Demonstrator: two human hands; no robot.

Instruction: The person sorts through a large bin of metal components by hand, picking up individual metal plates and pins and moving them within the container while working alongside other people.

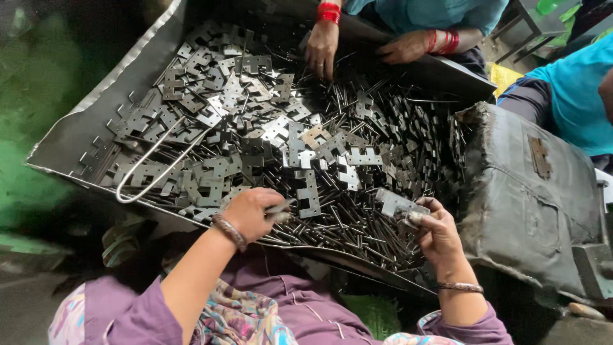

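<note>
A large dark metal tray (76,137) holds a heap of flat grey hinge plates (255,121) and several thin metal pins (357,230). My left hand (250,213) is closed at the tray's near edge, pinching a pin and small metal piece (281,209). At the near right, my right hand (435,231) grips a hinge plate (397,204) just above the pins. Both wrists wear bangles.
Another person's two hands (322,48) with red bangles work at the tray's far edge. A bent wire loop (156,163) lies on the plates at the left. A dark worn block-shaped machine (530,198) stands to the right. A third person in blue sits at far right.
</note>
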